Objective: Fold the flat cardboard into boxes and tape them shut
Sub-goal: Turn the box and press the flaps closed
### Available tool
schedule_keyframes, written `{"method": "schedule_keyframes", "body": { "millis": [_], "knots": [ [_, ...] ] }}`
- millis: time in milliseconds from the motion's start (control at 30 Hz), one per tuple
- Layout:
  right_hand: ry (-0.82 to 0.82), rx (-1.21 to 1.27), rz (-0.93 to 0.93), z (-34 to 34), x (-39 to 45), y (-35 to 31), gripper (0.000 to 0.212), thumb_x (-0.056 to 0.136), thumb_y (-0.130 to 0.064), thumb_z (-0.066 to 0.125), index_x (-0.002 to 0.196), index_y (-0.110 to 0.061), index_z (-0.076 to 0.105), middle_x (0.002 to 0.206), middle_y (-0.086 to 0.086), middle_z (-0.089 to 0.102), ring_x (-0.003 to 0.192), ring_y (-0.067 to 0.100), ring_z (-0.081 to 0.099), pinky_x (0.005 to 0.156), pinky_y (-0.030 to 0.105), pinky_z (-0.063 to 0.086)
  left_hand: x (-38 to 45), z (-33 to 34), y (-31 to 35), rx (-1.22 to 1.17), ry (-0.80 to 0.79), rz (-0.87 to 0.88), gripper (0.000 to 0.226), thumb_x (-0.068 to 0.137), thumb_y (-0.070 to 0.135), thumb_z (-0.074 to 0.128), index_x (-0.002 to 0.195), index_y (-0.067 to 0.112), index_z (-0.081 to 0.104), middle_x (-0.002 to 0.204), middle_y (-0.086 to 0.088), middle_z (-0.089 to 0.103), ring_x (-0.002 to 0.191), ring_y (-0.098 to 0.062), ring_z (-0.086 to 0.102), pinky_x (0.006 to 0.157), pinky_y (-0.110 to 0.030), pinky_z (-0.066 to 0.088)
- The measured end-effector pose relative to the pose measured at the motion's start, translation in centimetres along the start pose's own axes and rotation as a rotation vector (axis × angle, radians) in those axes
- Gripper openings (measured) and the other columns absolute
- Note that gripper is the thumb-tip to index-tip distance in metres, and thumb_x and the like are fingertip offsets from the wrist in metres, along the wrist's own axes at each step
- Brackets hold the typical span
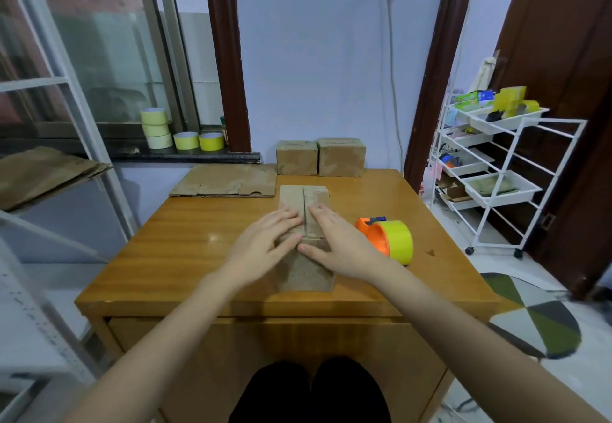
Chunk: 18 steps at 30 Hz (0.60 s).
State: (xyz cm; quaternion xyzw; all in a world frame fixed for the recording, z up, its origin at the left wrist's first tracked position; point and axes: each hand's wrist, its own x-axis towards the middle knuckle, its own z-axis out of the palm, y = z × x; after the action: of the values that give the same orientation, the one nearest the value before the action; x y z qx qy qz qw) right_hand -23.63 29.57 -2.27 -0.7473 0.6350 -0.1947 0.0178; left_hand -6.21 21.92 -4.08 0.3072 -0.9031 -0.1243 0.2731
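A brown cardboard box [304, 276] stands in the middle of the wooden table [185, 243], its two top flaps folded down with a seam between them. My left hand [265, 243] lies flat on the left flap and my right hand [334, 240] lies flat on the right flap, fingers straight, pressing the flaps down on either side of the seam. An orange tape dispenser with a yellow-green roll [387, 238] sits on the table just right of the box. A flat cardboard sheet [228, 180] lies at the table's back left.
Two folded boxes [296, 157] [341, 156] stand at the table's back edge by the wall. Several tape rolls [180, 134] sit on the windowsill at left. More flat cardboard [43, 170] lies on a shelf at far left. A white wire cart [496, 170] stands to the right.
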Motion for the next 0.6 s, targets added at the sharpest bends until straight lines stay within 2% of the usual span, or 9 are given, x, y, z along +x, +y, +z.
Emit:
{"method": "schedule_keyframes", "body": {
  "millis": [67,167,267,333,400,500,533,600],
  "knots": [
    [0.049,0.023,-0.011,0.4,0.0,-0.1,0.079,0.093,-0.051,0.051,0.151,-0.009,0.017,0.159,0.007,0.020,0.147,0.016,0.013,0.120,0.033,0.016,-0.6,0.7,-0.4,-0.069,0.008,-0.019,0.087,0.079,0.083,0.013,0.140,0.030,0.044,0.150,0.014,0.035,0.140,0.001,0.020,0.116,-0.035,0.020],
    [0.098,0.022,0.019,0.5,-0.4,0.1,0.079,0.092,-0.051,0.052,0.152,-0.012,0.018,0.160,0.006,0.015,0.147,0.018,0.013,0.119,0.036,0.019,-0.3,0.9,-0.1,-0.083,0.046,-0.046,0.083,0.080,0.080,0.020,0.138,0.029,0.048,0.148,0.013,0.039,0.140,0.000,0.022,0.116,-0.038,0.023],
    [0.166,-0.099,-0.029,0.2,-1.9,0.9,0.077,0.093,-0.051,0.050,0.151,-0.011,0.021,0.159,0.010,0.015,0.146,0.023,0.017,0.118,0.040,0.021,0.3,0.4,0.8,-0.089,0.030,-0.069,0.060,0.088,0.062,0.034,0.134,0.028,0.052,0.146,0.010,0.043,0.139,-0.004,0.027,0.115,-0.043,0.025],
    [0.272,-0.104,-0.033,-0.2,-3.5,1.7,0.070,0.091,-0.052,0.044,0.146,-0.009,0.035,0.154,0.013,0.029,0.141,0.027,0.030,0.115,0.041,0.029,0.6,-0.3,1.6,0.003,0.022,-0.098,0.042,0.096,0.045,0.045,0.133,0.028,0.053,0.147,0.009,0.042,0.138,-0.008,0.030,0.115,-0.039,0.024],
    [0.382,-0.060,0.024,-0.7,-5.2,3.1,0.064,0.089,-0.046,0.042,0.139,-0.006,0.045,0.149,0.014,0.039,0.136,0.028,0.039,0.109,0.039,0.032,0.8,-0.9,3.2,0.088,0.059,-0.111,0.036,0.097,0.030,0.049,0.133,0.024,0.052,0.148,0.007,0.040,0.137,-0.011,0.032,0.113,-0.035,0.022],
    [0.504,-0.002,0.164,-1.7,-7.7,6.0,0.051,0.089,-0.028,0.054,0.135,-0.006,0.048,0.145,0.011,0.044,0.133,0.027,0.041,0.107,0.035,0.032,0.2,-0.7,7.4,0.052,0.206,0.061,0.034,0.095,0.016,0.049,0.127,0.016,0.057,0.137,0.001,0.051,0.128,-0.014,0.043,0.105,-0.030,0.032],
    [0.516,0.015,0.219,-1.8,-8.4,7.0,0.050,0.090,-0.023,0.057,0.136,-0.005,0.047,0.145,0.011,0.043,0.134,0.026,0.040,0.108,0.036,0.031,0.1,-0.1,8.9,0.032,0.208,0.139,0.033,0.093,0.018,0.046,0.124,0.013,0.059,0.131,0.000,0.054,0.122,-0.015,0.049,0.100,-0.031,0.040],
    [0.487,0.036,0.327,-1.9,-9.5,8.7,0.052,0.092,-0.018,0.057,0.139,-0.005,0.041,0.146,0.011,0.040,0.135,0.026,0.038,0.108,0.038,0.033,0.3,2.1,11.5,0.034,0.107,0.218,0.038,0.092,0.025,0.043,0.124,0.011,0.056,0.126,-0.003,0.053,0.113,-0.019,0.054,0.090,-0.034,0.047]
  ]
}}
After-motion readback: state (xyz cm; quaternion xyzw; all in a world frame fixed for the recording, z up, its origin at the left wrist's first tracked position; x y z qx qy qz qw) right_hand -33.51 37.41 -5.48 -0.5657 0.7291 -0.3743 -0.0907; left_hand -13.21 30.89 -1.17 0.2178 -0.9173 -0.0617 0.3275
